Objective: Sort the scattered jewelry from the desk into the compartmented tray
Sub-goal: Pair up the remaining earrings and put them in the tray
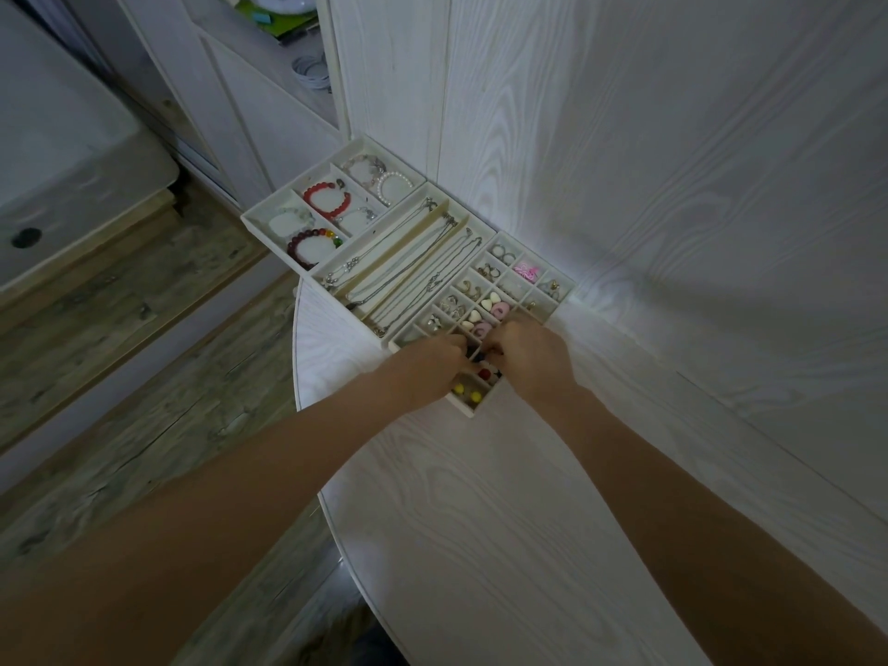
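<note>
A white tray with many small compartments lies on the white desk, holding earrings, pink and cream hearts and rings. Both hands are over its near end. My left hand and my right hand have their fingers curled down into neighbouring cells, fingertips almost meeting over small dark pieces. What each hand pinches is hidden by the fingers. Yellow beads and a red bead lie in the nearest cells.
A long tray of necklaces lies left of the small-cell tray. A bracelet tray with red, dark and pearl bracelets sits beyond it, overhanging the desk edge. White wood walls stand behind and to the right. Wooden floor lies to the left.
</note>
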Motion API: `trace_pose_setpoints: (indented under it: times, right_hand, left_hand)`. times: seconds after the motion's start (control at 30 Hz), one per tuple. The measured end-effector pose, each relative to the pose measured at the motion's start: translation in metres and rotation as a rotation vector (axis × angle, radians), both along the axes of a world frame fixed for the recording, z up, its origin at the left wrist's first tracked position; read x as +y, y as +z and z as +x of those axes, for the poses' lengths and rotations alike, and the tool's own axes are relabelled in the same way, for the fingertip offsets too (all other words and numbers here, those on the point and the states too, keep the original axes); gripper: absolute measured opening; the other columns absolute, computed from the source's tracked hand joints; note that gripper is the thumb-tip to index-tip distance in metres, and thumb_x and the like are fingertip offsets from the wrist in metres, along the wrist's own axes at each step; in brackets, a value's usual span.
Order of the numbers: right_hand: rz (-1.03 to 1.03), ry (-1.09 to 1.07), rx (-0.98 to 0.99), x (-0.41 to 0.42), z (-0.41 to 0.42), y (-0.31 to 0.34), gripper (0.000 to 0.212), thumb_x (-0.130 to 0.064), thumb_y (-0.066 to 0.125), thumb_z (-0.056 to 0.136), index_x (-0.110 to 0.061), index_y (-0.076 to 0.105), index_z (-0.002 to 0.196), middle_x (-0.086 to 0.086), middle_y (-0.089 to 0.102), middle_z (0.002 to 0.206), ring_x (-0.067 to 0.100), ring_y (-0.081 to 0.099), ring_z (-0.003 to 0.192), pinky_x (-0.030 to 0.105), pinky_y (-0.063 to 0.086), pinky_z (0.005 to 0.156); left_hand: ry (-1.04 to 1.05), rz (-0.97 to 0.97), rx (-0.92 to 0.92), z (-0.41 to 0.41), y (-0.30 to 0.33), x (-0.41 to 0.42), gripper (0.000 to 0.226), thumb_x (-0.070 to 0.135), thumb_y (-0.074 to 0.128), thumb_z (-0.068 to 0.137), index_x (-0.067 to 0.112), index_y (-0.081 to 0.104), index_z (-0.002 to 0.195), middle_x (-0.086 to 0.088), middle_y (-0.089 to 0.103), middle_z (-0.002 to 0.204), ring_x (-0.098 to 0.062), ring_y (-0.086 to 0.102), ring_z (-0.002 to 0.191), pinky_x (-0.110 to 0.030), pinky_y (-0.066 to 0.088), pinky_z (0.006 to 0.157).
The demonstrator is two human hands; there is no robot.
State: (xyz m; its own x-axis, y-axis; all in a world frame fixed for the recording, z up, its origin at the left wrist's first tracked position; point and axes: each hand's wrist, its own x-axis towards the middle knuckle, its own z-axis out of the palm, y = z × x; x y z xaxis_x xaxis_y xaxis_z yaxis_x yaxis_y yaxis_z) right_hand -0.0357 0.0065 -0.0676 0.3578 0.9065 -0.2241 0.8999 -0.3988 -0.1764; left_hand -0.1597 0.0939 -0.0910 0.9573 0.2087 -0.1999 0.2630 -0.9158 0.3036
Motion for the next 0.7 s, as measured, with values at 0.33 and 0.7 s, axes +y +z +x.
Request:
trace_pose_setpoints:
  times: [0.33,0.7]
  right_hand:
    - [0.0,0.092,-0.077,-0.001,0.002,0.003,0.024,-0.016,0.051,0.095,-0.015,0.066,0.114,0.005,0.052,0.116,0.023,0.057,0.101,0.033,0.051,0.075]
    - [-0.052,0.283,-0.133,0.0,0.015,-0.001,0.029,-0.022,0.046,0.098,-0.014,0.062,0.121,0.006,0.053,0.119,0.023,0.057,0.103,0.03,0.042,0.067]
  left_hand:
    - [0.0,0.022,-0.015,0.003,-0.005,0.0,0.04,0.007,0.04,0.097,0.019,0.053,0.134,-0.009,0.054,0.128,-0.019,0.051,0.113,-0.023,0.042,0.091]
    - [-0.068,0.105,0.008,0.002,0.0,-0.004,0.047,0.007,0.034,0.099,0.024,0.038,0.143,-0.007,0.05,0.129,-0.017,0.05,0.113,-0.022,0.04,0.087]
